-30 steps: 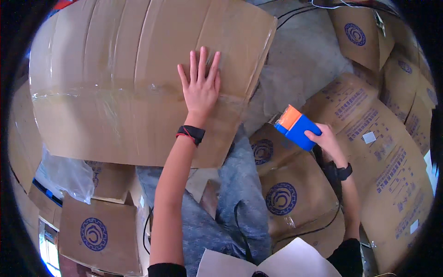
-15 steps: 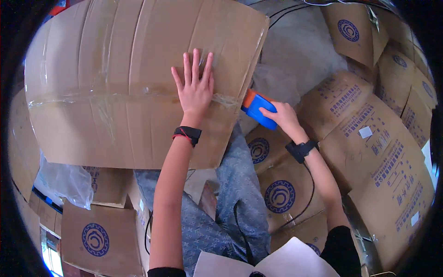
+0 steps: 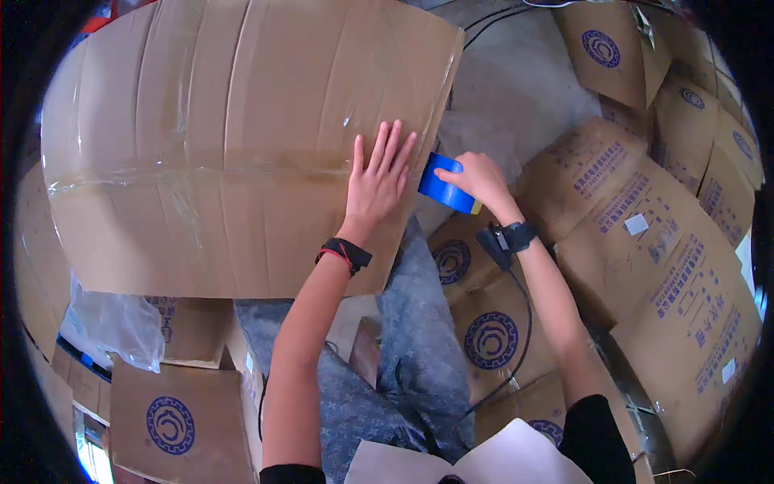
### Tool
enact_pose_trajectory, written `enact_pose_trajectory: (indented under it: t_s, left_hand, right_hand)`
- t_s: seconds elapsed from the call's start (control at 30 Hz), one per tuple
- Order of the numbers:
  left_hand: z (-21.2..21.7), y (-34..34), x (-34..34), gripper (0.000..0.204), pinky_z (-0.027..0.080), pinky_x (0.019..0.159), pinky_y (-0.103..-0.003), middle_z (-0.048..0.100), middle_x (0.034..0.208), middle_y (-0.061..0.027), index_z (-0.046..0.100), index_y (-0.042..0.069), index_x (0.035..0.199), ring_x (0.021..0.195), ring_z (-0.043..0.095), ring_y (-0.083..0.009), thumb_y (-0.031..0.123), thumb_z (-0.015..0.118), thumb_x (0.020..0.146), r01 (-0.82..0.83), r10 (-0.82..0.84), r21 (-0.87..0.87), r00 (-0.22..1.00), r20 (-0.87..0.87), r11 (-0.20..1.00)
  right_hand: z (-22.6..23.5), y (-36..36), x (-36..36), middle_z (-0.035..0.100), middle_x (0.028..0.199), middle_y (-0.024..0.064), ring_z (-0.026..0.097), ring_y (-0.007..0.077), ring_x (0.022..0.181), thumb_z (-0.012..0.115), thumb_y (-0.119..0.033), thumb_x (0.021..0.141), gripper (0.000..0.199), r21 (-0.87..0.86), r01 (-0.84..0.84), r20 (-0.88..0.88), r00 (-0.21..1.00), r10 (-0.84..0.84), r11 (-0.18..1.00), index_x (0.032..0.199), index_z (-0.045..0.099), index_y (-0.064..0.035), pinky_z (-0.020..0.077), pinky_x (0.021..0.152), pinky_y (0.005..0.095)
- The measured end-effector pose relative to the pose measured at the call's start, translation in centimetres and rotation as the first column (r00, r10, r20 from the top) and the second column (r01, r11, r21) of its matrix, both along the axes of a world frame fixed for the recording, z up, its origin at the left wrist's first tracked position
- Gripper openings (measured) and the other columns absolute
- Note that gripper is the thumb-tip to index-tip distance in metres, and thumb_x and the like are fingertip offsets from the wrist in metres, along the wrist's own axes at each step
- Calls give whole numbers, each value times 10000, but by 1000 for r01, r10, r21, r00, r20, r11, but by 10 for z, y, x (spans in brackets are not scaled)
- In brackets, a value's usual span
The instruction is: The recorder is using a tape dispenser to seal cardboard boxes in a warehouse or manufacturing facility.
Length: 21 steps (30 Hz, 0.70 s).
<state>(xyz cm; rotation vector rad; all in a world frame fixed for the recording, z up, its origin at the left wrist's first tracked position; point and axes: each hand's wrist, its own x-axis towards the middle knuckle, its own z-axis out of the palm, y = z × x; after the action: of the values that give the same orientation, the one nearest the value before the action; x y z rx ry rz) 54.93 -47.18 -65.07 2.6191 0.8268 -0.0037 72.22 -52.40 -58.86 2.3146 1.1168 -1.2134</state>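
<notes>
A large brown cardboard box (image 3: 266,105) lies across the upper left, with a strip of clear tape (image 3: 266,159) running over its top face. My left hand (image 3: 376,179) rests flat on the box close to its right edge, fingers spread and nothing in them. Just off that same edge, my right hand (image 3: 481,182) grips a blue tape dispenser (image 3: 445,187) with the thumb on top. The dispenser's far side touches or nearly touches the box edge. Which end of the tape is out cannot be made out.
Printed cardboard boxes (image 3: 645,266) are piled along the right. More boxes (image 3: 187,419) stand at the lower left beside a clear plastic bag (image 3: 121,323). Black cables (image 3: 492,20) cross the floor at the top, and a cable (image 3: 528,331) hangs from my right wrist.
My left hand has slid right and nearer to me, toward the box's right edge. The dispenser has turned and shifted slightly left and up, so its orange part is hidden.
</notes>
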Motion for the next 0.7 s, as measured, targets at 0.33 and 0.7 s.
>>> enact_pose_trajectory:
  t_s: [0.33, 0.7]
  left_hand:
    - [8, -20, 23, 584, 86, 1022, -576, 183, 1413, -145, 263, 106, 1351, 1314, 135, -314, 326, 420, 833, -92, 100, 62, 983, -151, 994]
    - [7, -21, 26, 680, 120, 996, -607, 188, 1410, -152, 291, 117, 1340, 1311, 138, -324, 502, 438, 800, -136, 139, 33, 984, -111, 990]
  right_hand:
    - [-39, 29, 32, 614, 887, 220, 608, 346, 782, 580, -544, 640, 606, -325, -12, -54, 999, -6, 946, 874, 636, 13, 483, 662, 372]
    - [-93, -48, -15, 622, 894, 142, 594, 328, 806, 584, -335, 749, 399, 251, 173, 183, 958, -222, 952, 1135, 529, -252, 466, 691, 416]
